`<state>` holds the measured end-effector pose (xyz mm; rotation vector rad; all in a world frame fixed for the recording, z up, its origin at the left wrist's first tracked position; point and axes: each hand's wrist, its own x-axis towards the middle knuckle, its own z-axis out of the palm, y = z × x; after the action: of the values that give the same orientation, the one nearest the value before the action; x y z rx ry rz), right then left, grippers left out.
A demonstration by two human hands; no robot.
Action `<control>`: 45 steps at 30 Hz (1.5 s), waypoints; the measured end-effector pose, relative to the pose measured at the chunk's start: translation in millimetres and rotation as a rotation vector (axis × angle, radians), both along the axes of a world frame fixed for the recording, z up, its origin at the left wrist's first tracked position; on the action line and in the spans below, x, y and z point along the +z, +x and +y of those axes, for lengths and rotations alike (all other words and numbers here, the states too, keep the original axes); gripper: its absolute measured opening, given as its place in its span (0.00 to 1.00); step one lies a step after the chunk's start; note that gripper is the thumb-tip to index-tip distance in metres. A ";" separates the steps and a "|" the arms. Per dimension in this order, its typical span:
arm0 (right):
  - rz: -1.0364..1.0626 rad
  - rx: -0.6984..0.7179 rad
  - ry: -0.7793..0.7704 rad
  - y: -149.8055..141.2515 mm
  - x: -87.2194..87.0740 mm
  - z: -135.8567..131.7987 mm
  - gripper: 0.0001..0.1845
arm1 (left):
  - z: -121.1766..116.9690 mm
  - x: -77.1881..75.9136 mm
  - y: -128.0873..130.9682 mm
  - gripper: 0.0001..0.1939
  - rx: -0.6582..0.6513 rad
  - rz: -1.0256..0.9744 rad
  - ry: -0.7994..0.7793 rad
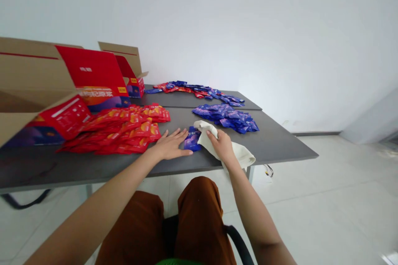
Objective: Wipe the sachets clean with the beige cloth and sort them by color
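A single blue-purple sachet (192, 139) lies flat on the dark table between my hands. My left hand (171, 145) rests with its fingers spread at the sachet's left side, the thumb along its lower edge. In my right hand (221, 145) a cream-white cloth (241, 154) is bunched; its upper fold reaches the sachet's right part and covers some of it, while its loose end hangs toward the table's front edge. To the left of my left hand spreads a heap of red sachets (124, 129). Beyond my right hand is a pile of blue-purple sachets (226, 116).
Open cardboard boxes stand at the left, a large red-and-blue one (96, 74) and a smaller one (136, 85) behind it. A mixed row of red and blue sachets (199, 90) lies along the back of the table (280, 145). Behind it rises a white wall.
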<state>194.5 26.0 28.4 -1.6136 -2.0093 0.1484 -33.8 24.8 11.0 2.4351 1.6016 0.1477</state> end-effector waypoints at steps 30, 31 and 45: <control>-0.224 0.652 -0.195 -41.4 -5.3 -5.4 0.37 | 14.1 -21.3 -9.8 0.32 0.008 -0.065 0.161; -0.228 0.629 -0.203 -44.2 -4.9 1.5 0.37 | 15.6 -21.3 -9.5 0.29 0.003 -0.089 0.164; -0.182 0.631 -0.086 -41.8 -9.0 -9.2 0.36 | 13.8 -22.0 -8.2 0.36 0.083 -0.095 0.172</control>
<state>152.7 16.8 19.4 -1.0134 -2.6278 0.3324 -42.0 38.6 -11.0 2.4443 1.7133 0.4249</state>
